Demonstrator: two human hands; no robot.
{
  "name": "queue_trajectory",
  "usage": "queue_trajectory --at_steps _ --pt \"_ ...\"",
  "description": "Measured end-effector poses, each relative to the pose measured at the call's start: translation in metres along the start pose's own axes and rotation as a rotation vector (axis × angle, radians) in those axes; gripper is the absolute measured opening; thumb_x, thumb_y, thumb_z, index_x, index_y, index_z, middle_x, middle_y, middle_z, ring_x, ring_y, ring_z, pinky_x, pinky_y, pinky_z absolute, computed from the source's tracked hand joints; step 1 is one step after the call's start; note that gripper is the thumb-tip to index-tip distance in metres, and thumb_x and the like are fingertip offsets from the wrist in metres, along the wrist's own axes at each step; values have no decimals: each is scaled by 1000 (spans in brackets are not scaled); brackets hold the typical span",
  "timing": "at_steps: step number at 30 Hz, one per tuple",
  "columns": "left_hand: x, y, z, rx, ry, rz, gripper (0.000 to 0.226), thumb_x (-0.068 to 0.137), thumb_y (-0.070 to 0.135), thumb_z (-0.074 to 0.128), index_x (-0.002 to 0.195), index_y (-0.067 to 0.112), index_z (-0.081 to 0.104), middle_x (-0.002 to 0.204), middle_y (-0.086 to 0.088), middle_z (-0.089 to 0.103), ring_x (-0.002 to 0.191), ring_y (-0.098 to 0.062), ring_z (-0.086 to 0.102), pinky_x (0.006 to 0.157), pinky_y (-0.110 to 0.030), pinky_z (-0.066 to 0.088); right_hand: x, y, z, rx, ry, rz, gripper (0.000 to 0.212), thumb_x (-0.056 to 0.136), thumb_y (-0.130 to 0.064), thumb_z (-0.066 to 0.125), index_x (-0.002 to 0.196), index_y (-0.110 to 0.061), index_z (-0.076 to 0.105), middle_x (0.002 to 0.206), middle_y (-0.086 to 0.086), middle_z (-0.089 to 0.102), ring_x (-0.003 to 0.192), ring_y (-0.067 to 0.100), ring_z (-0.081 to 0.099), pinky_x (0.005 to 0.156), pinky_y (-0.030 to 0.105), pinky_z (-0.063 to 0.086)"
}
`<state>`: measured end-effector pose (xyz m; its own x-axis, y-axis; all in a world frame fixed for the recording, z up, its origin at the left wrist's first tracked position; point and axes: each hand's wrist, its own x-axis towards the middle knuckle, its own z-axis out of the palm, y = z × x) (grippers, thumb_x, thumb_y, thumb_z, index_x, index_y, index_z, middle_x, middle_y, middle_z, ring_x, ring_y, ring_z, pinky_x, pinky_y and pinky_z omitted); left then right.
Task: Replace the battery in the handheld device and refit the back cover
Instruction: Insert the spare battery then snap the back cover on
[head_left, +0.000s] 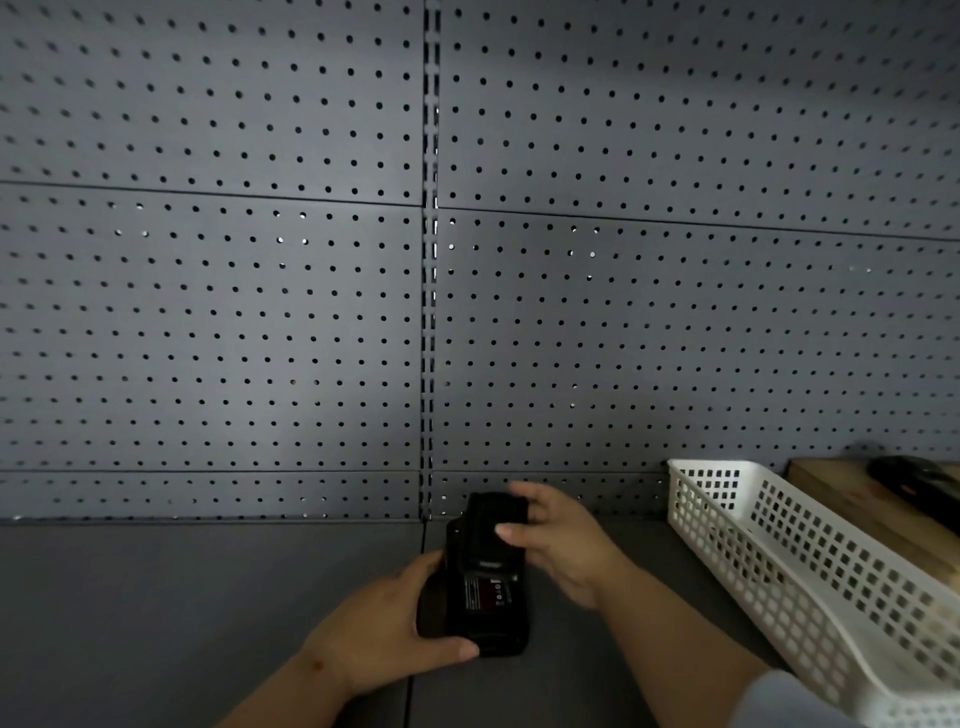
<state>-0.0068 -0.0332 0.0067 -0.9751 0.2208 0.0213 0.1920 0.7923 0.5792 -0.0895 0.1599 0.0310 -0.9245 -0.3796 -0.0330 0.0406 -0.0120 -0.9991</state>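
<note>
A black handheld device (480, 603) lies back-up on the grey shelf, low in the middle of the head view. A label with red and white print shows on its back. My left hand (384, 629) grips its near left side, thumb along the bottom edge. My right hand (558, 540) holds the far end, where a black part (496, 519) sits on the device; whether this is the cover or the battery I cannot tell. Thumb and fingers pinch that part from the right.
A white perforated plastic basket (810, 566) runs along the right side of the shelf. Behind it stands a wooden block (841, 488) with a dark object (914, 480) on top. A grey pegboard wall (260, 312) rises directly behind the device.
</note>
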Motion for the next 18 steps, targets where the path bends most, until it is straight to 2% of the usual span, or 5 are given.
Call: queue_trajectory --at_steps 2,5,9,15,18 --pt "1 0 1 -36 8 17 106 56 70 62 140 34 8 124 19 42 110 5 40 74 9 26 3 7 7 -86 -17 19 55 77 9 64 127 -6 44 117 14 57 106 25 58 78 25 54" --pt "1 -1 2 -85 29 52 100 66 57 70 133 47 -4 115 32 34 108 9 39 73 11 26 3 12 7 -208 -46 5 55 76 5 67 125 -7 47 116 14 60 106 23 59 81 21 51" --pt "1 0 2 -85 38 96 97 59 66 66 114 60 -14 114 41 20 117 7 33 81 8 22 0 11 2 -299 -109 5 46 72 -3 73 112 -17 55 100 6 59 95 15 58 88 24 48" --pt "4 -5 4 -7 25 76 103 46 82 50 119 53 -16 129 22 27 120 3 29 94 -8 27 -2 10 -5 -422 -131 22 42 72 -8 73 107 -24 57 103 4 60 100 17 58 96 32 46" --pt "5 -7 5 -2 22 87 101 46 83 49 119 54 -15 129 25 22 121 5 26 94 -5 23 -3 13 -7 -456 -108 31 48 71 -14 75 115 -21 57 103 2 60 100 17 58 96 33 47"
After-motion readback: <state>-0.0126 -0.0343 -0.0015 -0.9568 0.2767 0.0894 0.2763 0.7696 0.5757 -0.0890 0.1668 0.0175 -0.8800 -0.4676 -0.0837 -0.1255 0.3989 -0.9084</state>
